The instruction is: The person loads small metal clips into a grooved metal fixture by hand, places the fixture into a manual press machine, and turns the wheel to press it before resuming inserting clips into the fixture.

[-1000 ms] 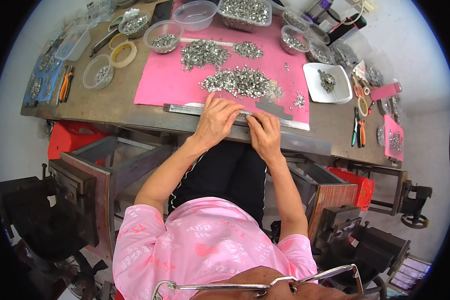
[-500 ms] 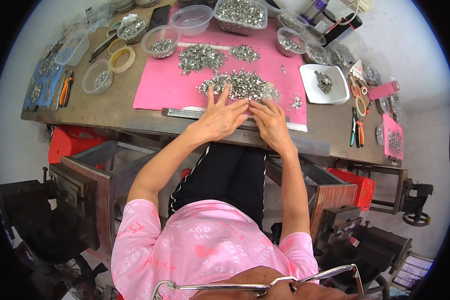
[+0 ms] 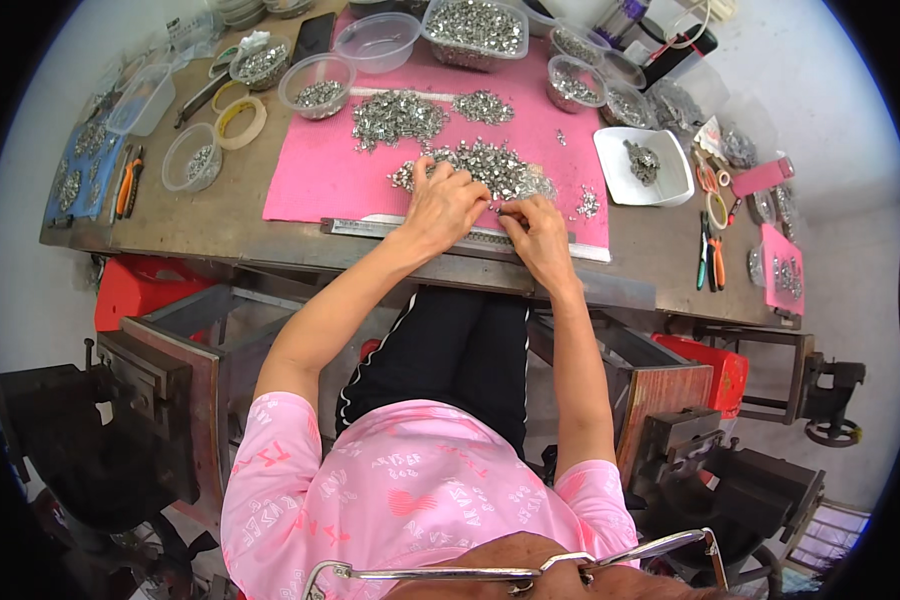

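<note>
A heap of small shiny metal pieces [image 3: 495, 168] lies on a pink ribbed mat [image 3: 310, 165] in front of me. My left hand [image 3: 442, 205] rests at the heap's near left side, its fingers bent and drawn in toward the thumb. Close by on the right, my right hand [image 3: 538, 232] has thumb and fingertips pinched together at the heap's near edge. Whatever lies between the fingertips of either hand is too small to make out. Just below both hands, a metal ruler-like strip [image 3: 360, 229] runs along the table's front edge.
Two more piles, one larger [image 3: 398, 118] and one smaller [image 3: 483, 107], lie farther back. Plastic tubs of pieces surround the mat, including a full rectangular tub [image 3: 475, 35]. At right stand a white dish [image 3: 620, 180] and pliers [image 3: 717, 262]; tape rolls [image 3: 240, 122] lie left.
My left hand's spread fingers have bent and drawn in, and the hand has shifted slightly left. My right hand's fingers have curled into a pinch. The whole view has shifted a little.
</note>
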`<state>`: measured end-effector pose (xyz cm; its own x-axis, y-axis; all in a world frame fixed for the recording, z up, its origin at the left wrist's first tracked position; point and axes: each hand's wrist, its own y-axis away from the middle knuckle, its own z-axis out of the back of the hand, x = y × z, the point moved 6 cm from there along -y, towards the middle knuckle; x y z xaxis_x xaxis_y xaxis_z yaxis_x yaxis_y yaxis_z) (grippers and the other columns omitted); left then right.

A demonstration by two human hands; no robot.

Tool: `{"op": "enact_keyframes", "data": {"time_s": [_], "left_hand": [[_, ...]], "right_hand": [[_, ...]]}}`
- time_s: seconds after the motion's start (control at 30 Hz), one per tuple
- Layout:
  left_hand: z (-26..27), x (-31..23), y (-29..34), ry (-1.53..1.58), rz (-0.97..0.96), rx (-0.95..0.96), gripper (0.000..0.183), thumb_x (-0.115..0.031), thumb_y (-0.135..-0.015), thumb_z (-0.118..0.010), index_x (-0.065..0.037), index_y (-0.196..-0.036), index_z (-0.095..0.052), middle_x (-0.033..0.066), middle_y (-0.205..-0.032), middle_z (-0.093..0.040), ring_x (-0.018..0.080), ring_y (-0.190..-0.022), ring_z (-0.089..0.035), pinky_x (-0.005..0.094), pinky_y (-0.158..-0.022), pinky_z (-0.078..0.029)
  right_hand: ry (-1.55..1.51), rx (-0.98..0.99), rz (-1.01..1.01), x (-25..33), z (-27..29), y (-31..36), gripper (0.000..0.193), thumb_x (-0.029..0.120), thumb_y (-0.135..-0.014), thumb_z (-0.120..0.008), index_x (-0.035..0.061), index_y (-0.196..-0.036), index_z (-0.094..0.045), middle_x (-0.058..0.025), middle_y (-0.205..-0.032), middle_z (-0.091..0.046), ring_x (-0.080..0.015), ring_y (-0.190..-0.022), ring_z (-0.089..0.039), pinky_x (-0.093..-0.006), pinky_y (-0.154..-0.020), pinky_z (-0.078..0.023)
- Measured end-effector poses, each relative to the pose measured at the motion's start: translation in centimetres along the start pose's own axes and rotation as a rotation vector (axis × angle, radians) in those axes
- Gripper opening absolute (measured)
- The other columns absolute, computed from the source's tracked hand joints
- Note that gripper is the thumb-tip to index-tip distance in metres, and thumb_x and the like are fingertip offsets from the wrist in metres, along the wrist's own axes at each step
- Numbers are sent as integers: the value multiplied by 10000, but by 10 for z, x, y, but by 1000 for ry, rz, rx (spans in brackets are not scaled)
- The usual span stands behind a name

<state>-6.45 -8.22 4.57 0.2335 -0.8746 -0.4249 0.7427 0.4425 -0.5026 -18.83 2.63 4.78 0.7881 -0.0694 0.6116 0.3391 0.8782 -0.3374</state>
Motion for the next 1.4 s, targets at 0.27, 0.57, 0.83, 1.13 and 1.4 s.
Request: {"op": "enact_keyframes", "data": {"time_s": [0.27, 0.57, 0.83, 1.13, 1.4], "left_hand": [[-14, -7, -14, -120, -110, 98, 78, -167, -844, -703, -117, -888, -744, 60, -901, -674, 257, -998, -591, 563, -1067, -298], [8, -20, 11, 131, -102, 42, 77, -151, -847, -723, -95, -900, -714, 27, -856, -648, 220, -894, -593, 544, -1069, -299], [9, -29, 30, 184, -89, -11, 107, -144, -819, -735, -87, -900, -695, 13, -862, -647, 207, -872, -587, 517, -1072, -312], [9, -28, 34, 206, -57, -3, 130, -132, -839, -719, -81, -956, -697, 40, -898, -642, 224, -921, -609, 550, -1119, -278], [8, -25, 36, 198, -21, -7, 129, -142, -853, -720, -86, -968, -702, 48, -887, -632, 236, -926, -609, 575, -1134, -259]], "right_hand": [[112, -23, 89, 3, -7, -3, 90, 77, -834, -739, 45, -897, -684, -109, -862, -623, -302, -843, -602, -435, -765, -426], [-18, -23, 98, 20, 13, 26, 97, 29, -839, -717, 39, -903, -645, -86, -870, -617, -280, -865, -597, -408, -779, -413], [-6, -72, 129, 23, 11, 29, 91, 37, -825, -737, 39, -897, -682, -79, -882, -629, -275, -874, -605, -404, -795, -435], [-76, -37, -17, 6, -3, 0, 91, 88, -825, -744, 13, -847, -696, -124, -790, -649, -317, -736, -627, -443, -717, -473], [85, -3, 21, 5, -11, -7, 91, 104, -812, -736, 37, -815, -675, -102, -771, -645, -289, -723, -628, -427, -718, -442]]}}
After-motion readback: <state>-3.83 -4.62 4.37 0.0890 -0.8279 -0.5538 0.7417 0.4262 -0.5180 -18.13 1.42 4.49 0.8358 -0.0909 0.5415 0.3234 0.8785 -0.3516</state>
